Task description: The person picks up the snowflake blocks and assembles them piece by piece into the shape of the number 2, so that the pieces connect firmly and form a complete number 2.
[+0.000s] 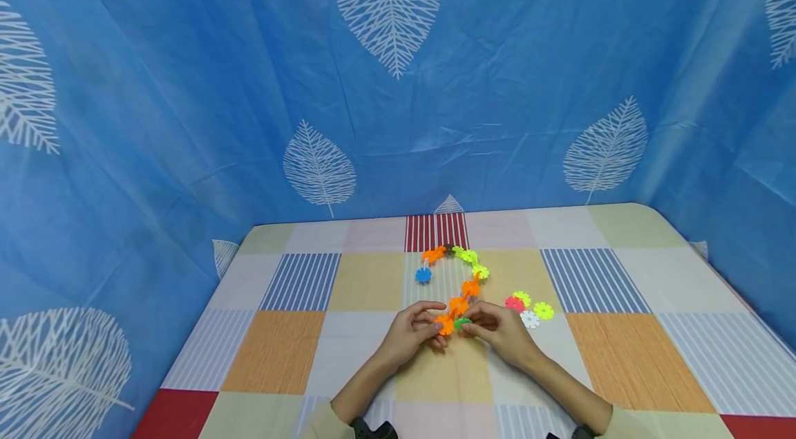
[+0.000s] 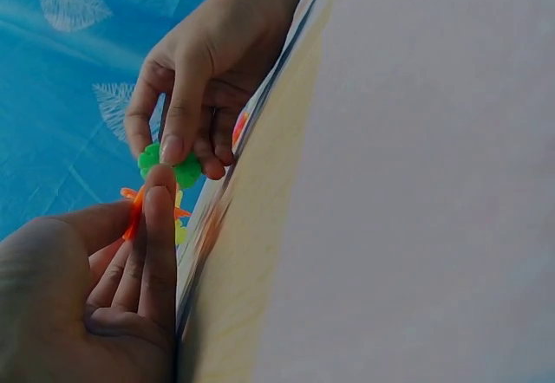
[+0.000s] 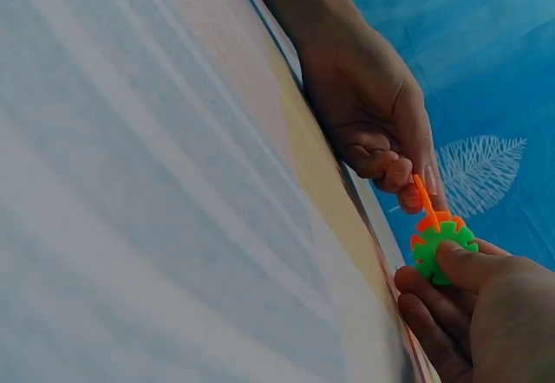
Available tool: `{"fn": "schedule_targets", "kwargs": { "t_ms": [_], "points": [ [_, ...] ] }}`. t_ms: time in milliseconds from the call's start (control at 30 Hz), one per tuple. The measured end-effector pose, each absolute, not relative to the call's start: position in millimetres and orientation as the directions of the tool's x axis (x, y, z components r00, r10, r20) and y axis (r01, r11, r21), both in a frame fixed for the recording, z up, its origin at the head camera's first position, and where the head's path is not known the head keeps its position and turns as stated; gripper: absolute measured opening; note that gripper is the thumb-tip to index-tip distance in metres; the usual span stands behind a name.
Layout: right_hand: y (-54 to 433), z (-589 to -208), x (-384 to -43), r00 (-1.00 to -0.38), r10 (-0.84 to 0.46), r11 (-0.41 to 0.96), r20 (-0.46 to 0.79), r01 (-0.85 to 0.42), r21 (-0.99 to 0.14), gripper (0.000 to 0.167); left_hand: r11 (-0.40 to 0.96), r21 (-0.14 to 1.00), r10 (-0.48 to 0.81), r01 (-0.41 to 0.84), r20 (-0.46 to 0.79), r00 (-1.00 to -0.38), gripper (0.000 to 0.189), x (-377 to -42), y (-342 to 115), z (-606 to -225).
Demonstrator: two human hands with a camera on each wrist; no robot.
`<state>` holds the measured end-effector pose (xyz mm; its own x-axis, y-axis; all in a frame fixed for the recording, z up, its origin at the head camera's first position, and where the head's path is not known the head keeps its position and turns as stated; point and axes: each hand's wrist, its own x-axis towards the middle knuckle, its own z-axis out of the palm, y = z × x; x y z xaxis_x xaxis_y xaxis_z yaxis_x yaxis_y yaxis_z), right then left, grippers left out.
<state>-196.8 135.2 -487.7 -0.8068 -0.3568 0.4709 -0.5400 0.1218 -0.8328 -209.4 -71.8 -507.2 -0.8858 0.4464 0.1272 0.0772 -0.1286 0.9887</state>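
A chain of notched plastic discs curves over the table like a hook, from a blue disc [image 1: 423,276] through orange, dark and yellow discs to orange ones at the near end. My left hand [image 1: 408,334] pinches the orange disc [image 1: 444,325] at that near end between thumb and fingers. Opposite it, my right hand [image 1: 501,332] pinches a green notched disc [image 1: 461,323]. In the right wrist view the green disc [image 3: 444,251] overlaps the orange discs, its rim close against them. The left wrist view has the green disc right at my left fingertips [image 2: 159,194].
Right of my right hand lie several loose discs: a pink one [image 1: 514,304], a white one [image 1: 530,319] and yellow ones [image 1: 544,310]. A patchwork cloth [image 1: 367,280] covers the table. Blue leaf-print curtains [image 1: 485,114] stand behind it and at both sides.
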Motion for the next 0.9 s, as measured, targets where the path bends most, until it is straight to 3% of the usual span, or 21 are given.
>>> {"fn": "schedule_targets", "kwargs": {
  "t_ms": [167, 500, 733, 833, 900],
  "points": [
    [131.4, -488.8, -196.8, -0.771, -0.343, 0.211, 0.537, -0.620, -0.756, 0.013, -0.095, 0.990, 0.451, 0.106, 0.138, -0.882, 0.032, -208.6, -71.5, -507.0],
    [130.7, -499.1, -202.7, -0.697, -0.365, 0.241, 0.617, -0.711, -0.661, 0.019, -0.031, 0.993, 0.436, 0.114, 0.117, -0.892, 0.040, -206.5, -67.2, -499.0],
    [152.6, -511.1, -214.3, -0.675, -0.393, 0.393, 0.624, -0.737, -0.550, 0.016, -0.008, 0.995, 0.424, 0.096, 0.090, -0.901, 0.039, -196.5, -68.3, -478.1],
    [172.3, -511.7, -222.2, -0.659, -0.340, 0.492, 0.670, -0.733, -0.470, 0.022, -0.009, 0.996, 0.423, 0.090, 0.085, -0.902, 0.039, -194.5, -69.2, -474.8],
    [187.0, -512.2, -227.1, -0.680, -0.286, 0.579, 0.676, -0.684, -0.444, 0.027, -0.005, 0.996, 0.427, 0.092, 0.085, -0.900, 0.039, -194.4, -70.7, -474.9]
  ]
}}
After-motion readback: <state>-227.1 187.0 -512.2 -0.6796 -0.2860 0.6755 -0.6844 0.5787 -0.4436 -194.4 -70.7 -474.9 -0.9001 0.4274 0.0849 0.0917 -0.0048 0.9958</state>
